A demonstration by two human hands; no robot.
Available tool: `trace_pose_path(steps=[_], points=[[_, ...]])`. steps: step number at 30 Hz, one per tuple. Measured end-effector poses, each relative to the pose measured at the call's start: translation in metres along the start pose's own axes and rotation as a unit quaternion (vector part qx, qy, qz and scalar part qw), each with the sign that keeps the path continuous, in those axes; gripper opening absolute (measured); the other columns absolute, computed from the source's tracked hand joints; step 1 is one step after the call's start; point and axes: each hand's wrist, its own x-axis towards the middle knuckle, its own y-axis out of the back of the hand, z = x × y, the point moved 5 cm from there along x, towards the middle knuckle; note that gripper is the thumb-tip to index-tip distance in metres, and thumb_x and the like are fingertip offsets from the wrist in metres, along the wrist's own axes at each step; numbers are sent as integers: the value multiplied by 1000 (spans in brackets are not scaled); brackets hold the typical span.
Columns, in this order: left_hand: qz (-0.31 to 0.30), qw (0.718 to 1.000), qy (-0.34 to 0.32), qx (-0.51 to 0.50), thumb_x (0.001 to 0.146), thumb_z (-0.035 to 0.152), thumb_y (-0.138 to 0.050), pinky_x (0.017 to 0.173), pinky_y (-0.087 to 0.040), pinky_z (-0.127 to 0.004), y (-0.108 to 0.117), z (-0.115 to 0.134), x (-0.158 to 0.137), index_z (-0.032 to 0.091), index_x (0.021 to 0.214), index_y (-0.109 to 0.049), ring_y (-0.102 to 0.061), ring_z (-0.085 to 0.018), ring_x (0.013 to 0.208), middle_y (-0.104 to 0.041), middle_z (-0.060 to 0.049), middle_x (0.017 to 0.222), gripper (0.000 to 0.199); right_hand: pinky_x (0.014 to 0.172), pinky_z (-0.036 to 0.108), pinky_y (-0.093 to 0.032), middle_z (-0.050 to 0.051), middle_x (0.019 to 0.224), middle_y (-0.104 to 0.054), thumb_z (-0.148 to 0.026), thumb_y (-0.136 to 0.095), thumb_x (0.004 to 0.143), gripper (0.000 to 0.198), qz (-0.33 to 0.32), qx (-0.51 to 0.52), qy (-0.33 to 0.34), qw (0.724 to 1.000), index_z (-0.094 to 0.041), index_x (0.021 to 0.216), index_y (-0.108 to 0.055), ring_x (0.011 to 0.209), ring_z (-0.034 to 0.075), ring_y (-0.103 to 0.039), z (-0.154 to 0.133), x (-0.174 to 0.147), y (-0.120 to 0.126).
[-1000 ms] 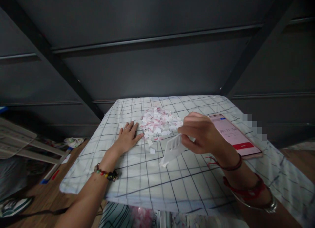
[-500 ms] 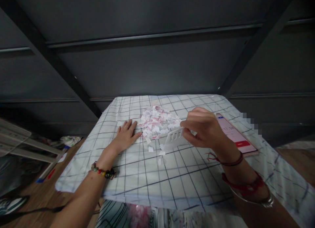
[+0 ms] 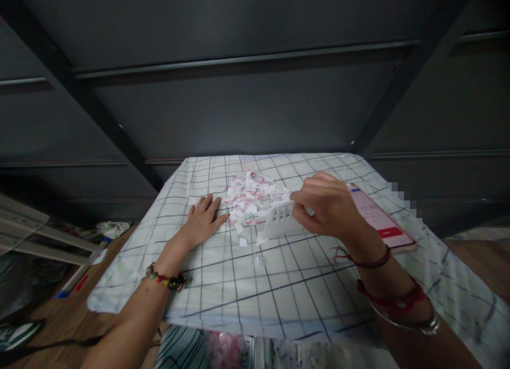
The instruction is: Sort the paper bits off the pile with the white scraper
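A heap of torn paper scraps (image 3: 251, 193), white with pink bits, lies on the checked tablecloth (image 3: 223, 284). My left hand (image 3: 203, 219) rests flat on the cloth at the heap's left edge, fingers spread, thumb by the nearest scraps. Between thumb and fingers, my right hand (image 3: 324, 207) grips a flat white plastic scraper (image 3: 281, 223) with slots along its upper part. The scraper stands tilted on edge, its lower edge near the cloth beside some stray scraps. My right fingers hide part of its top. A few loose scraps (image 3: 243, 242) lie in front of the heap.
A phone (image 3: 380, 220) with a lit screen lies to the right, just beyond my right wrist. A dark panelled wall (image 3: 247, 108) stands behind the table. On the floor to the left are a pale slatted frame (image 3: 59, 252) and a shoe (image 3: 19, 333).
The scraper has turned slightly, showing more of its flat face, and its lower edge now meets a scrap in front of the heap. My left hand has stayed in place.
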Motion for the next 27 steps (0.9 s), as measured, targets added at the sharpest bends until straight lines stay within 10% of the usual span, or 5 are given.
trace_pose_path(steps=[27], points=[[-5,1000,4,2,89,54,-30,106,-16,-54,0,0,0,15,142,-27,-11,-33,137,-16,-14,150,66,55,27,-30,-4,48,-36,-14,-42,72,21,13,70,46,996,-19,52,-47,50,10,-30,-18,5,3]])
